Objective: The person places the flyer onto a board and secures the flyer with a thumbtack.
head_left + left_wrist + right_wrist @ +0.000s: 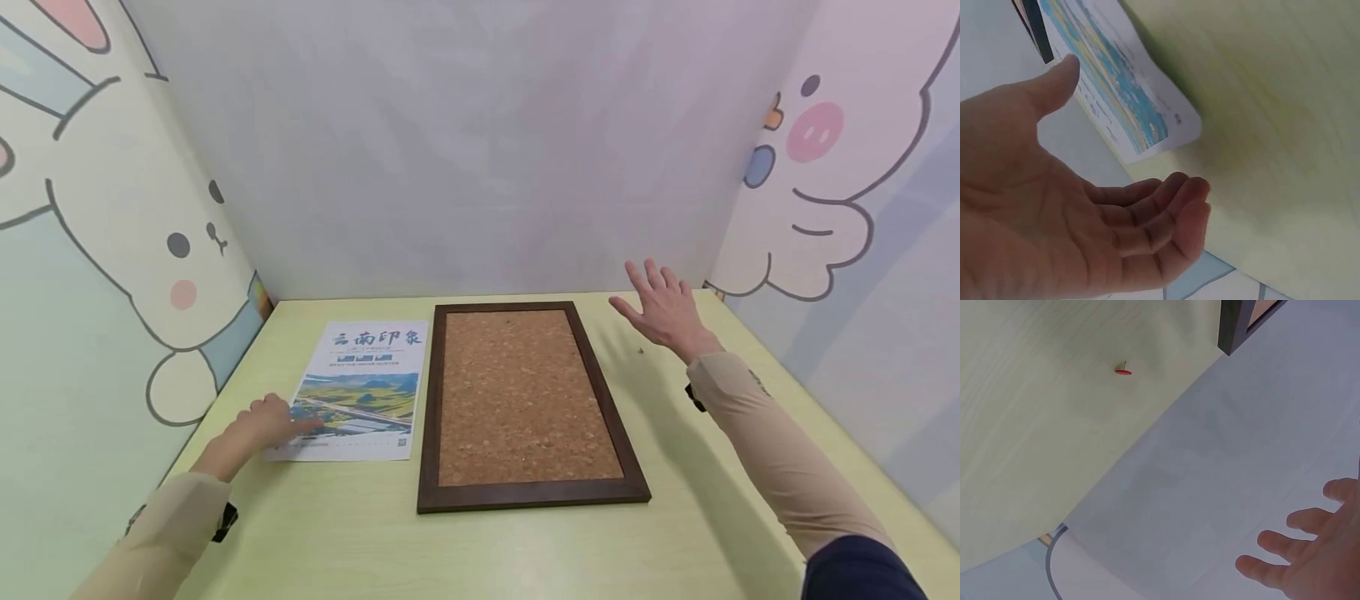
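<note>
A printed poster (367,379) with blue lettering and a landscape picture lies on the table, left of a cork board (525,400) in a dark wooden frame. My left hand (262,423) hovers by the poster's lower left corner. Its fingers bend loosely, with the thumb apart, and hold nothing; in the left wrist view the poster's corner (1179,122) curls up beyond them. To the right of the board my right hand (663,308) is raised over the table, fingers spread. Below it lies a thumbtack (641,351); the right wrist view shows its red head (1123,372), point upward.
The pale wooden table (517,550) meets a plain grey wall (465,167) at the back. Side panels with a cartoon rabbit (150,225) and a cartoon pig-nosed figure (825,167) stand left and right. The board's frame forms a raised edge between the hands.
</note>
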`<state>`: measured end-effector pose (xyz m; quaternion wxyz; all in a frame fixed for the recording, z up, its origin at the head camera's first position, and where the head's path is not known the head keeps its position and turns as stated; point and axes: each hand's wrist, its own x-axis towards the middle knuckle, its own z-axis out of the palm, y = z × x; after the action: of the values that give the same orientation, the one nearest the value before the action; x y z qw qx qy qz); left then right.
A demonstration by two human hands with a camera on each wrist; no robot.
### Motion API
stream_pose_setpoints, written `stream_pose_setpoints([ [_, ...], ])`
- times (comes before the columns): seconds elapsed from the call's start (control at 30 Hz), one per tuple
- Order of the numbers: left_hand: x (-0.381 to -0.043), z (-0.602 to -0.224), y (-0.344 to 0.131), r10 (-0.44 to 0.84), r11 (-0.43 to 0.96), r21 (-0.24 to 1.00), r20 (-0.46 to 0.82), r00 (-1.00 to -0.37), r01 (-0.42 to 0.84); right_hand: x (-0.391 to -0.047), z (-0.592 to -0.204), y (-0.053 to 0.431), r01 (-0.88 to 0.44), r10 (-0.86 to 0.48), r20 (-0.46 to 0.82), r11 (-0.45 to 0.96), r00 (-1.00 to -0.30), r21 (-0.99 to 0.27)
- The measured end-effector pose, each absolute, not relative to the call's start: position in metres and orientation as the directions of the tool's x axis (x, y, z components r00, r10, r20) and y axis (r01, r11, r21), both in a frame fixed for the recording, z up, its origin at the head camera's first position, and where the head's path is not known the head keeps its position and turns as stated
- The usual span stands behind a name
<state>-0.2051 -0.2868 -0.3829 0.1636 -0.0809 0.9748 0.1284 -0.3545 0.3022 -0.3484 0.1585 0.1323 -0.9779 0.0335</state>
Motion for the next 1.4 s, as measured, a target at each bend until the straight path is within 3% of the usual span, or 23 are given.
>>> stream_pose_setpoints([
  [0.27, -0.199, -0.391, -0.287, -0.078, 0.963, 0.215, -0.355, -0.931, -0.163, -0.354, -0.352, 0.303, -0.279, -0.263, 0.317, 0.960, -0.911, -0.005],
  [0.5, -0.196, -0.396, -0.285, -0.098, 0.864, 0.433, -0.358, -0.929, -0.258, -0.354, -0.353, 0.308, -0.266, -0.257, 0.260, 0.964, -0.931, -0.001],
  [0.83, -0.200, -0.407, -0.290, -0.027, 0.842, 0.525, -0.192, -0.981, -0.126, -0.355, -0.363, 0.314, -0.286, -0.278, 0.247, 0.958, -0.928, 0.005],
  [1.03, -0.206, -0.399, -0.294, -0.047, 0.827, 0.559, -0.032, -0.998, -0.057, -0.355, -0.367, 0.317, -0.284, -0.277, 0.219, 0.959, -0.936, 0.001],
  [1.4, -0.207, -0.383, -0.282, -0.148, 0.515, 0.846, -0.073, -0.986, -0.140, -0.358, -0.384, 0.333, -0.404, -0.363, 0.216, 0.895, -0.906, -0.189],
])
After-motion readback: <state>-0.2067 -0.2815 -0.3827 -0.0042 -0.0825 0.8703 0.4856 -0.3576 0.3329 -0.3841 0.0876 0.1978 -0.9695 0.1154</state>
